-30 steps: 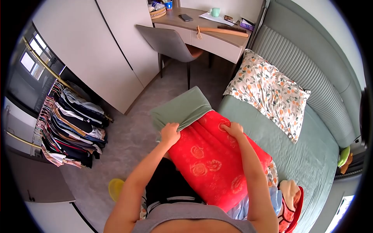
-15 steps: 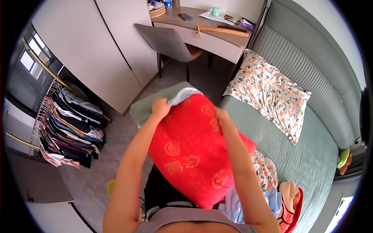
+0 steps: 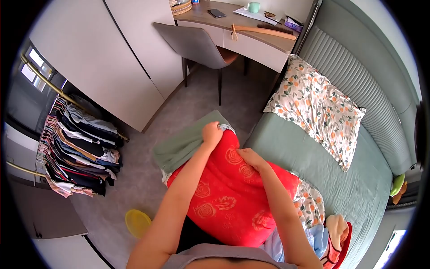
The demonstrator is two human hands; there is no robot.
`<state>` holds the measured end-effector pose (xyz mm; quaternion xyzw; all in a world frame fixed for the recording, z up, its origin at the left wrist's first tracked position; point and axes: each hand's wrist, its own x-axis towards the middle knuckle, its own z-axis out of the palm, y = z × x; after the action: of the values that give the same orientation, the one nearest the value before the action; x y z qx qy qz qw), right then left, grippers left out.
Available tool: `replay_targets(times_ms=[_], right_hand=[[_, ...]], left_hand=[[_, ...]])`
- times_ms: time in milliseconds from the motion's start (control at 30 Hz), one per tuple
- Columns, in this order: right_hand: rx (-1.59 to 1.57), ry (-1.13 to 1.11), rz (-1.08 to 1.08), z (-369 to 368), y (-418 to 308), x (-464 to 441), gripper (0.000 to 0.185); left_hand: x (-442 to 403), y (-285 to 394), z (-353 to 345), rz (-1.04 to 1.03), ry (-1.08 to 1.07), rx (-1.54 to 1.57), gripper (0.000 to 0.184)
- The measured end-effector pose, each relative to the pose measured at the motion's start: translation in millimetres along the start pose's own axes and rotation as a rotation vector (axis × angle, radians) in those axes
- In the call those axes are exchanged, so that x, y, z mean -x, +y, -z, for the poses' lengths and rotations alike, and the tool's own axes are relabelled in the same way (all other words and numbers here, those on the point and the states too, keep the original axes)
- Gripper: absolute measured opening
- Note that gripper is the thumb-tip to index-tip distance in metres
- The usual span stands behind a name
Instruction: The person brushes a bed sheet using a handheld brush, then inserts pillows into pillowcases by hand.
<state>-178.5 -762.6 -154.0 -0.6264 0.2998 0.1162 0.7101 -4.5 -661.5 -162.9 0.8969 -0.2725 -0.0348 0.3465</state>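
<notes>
A red cloth bundle with a gold rose pattern [image 3: 224,197] lies across my lap, beside the bed. My left hand [image 3: 212,134] is closed on its far edge, where a strip of pale lining shows. Just right of it, my right hand [image 3: 251,158] grips the red cloth near the far right edge, fingers curled into the fabric. Folded green fabric [image 3: 183,141] sticks out beyond the bundle on the left, partly behind my left forearm.
The bed [image 3: 286,139] on the right holds a fruit-print pillow [image 3: 320,105] and a heap of clothes [image 3: 320,237]. Ahead stand a chair [image 3: 195,45] and a desk [image 3: 251,33]. A clothes rack [image 3: 83,148] and yellow basin [image 3: 138,223] are at left.
The red bundle's far edge rose and then came down. My left hand has moved right along it, closer to my right hand, which has shifted left. The view has tilted slightly.
</notes>
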Motion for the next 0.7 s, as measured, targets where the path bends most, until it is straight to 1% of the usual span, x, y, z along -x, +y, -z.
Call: replay_targets(times_ms=[33, 67, 100, 133, 167, 200, 233, 267, 300, 367, 400, 500, 533, 600, 633, 667, 700], right_hand=[[-0.004, -0.014, -0.001, 1.8, 0.5, -4.9, 0.042], [0.115, 0.058, 0.027, 2.5, 0.1, -11.1, 0.042], [0.236, 0.129, 0.055, 2.3, -1.6, -17.1, 0.044], [0.357, 0.2, 0.085, 2.6, -3.3, -23.5, 0.048], [0.388, 0.245, 0.163, 6.4, 7.2, -40.4, 0.054], [0.415, 0.29, 0.238, 11.7, 29.5, -64.8, 0.06], [0.443, 0.333, 0.311, 8.2, 26.4, -66.1, 0.066], [0.329, 0.24, 0.304, 7.5, 22.6, -66.6, 0.059], [0.237, 0.15, 0.348, 4.3, 12.1, -63.1, 0.058], [0.049, -0.035, 0.433, -1.9, -6.1, -58.9, 0.055], [0.014, -0.052, 0.379, -2.9, -13.3, -57.0, 0.052], [0.015, 0.008, 0.624, -9.4, -6.7, -86.8, 0.048], [0.161, 0.212, 0.627, -10.8, -7.7, -90.3, 0.045], [0.31, 0.379, 0.614, -11.3, -7.4, -97.8, 0.042], [0.381, 0.463, 0.608, -12.7, -7.0, -103.1, 0.041], [0.22, 0.559, 0.605, -18.9, -5.3, -108.5, 0.032], [0.132, 0.49, 0.613, -18.2, 4.4, -118.3, 0.03]], left_hand=[[3.0, 10.2, -14.7, 0.075, 0.117, 0.193, 0.026], [11.0, 15.9, -24.6, 0.048, 0.103, 0.246, 0.027], [24.9, 29.2, -18.2, 0.126, -0.061, 0.367, 0.025], [41.8, 20.4, -35.9, -0.03, 0.053, 0.498, 0.022], [51.1, 23.2, -23.4, 0.023, -0.21, 0.645, 0.017], [62.5, 27.5, -15.9, 0.012, -0.209, 0.773, 0.013], [71.1, 38.9, 1.8, 0.034, -0.252, 0.895, 0.012], [73.3, 32.6, 3.2, 0.046, -0.267, 0.951, 0.012], [74.1, 27.6, 4.8, 0.058, -0.28, 1.009, 0.013], [75.8, 31.9, 16.6, 0.153, -0.254, 1.094, 0.014], [76.5, 34.5, 24.0, 0.2, -0.239, 1.136, 0.015], [74.5, 32.4, 41.1, 0.123, -0.364, 1.187, 0.02], [74.7, 28.8, 43.6, 0.108, -0.399, 1.177, 0.021], [80.6, 22.1, 47.4, 0.082, -0.473, 1.156, 0.023], [84.6, 18.0, 46.6, 0.071, -0.459, 1.126, 0.022], [89.4, 12.3, 44.7, 0.059, -0.446, 1.094, 0.022], [94.1, 8.0, 42.9, 0.048, -0.431, 1.065, 0.022]])
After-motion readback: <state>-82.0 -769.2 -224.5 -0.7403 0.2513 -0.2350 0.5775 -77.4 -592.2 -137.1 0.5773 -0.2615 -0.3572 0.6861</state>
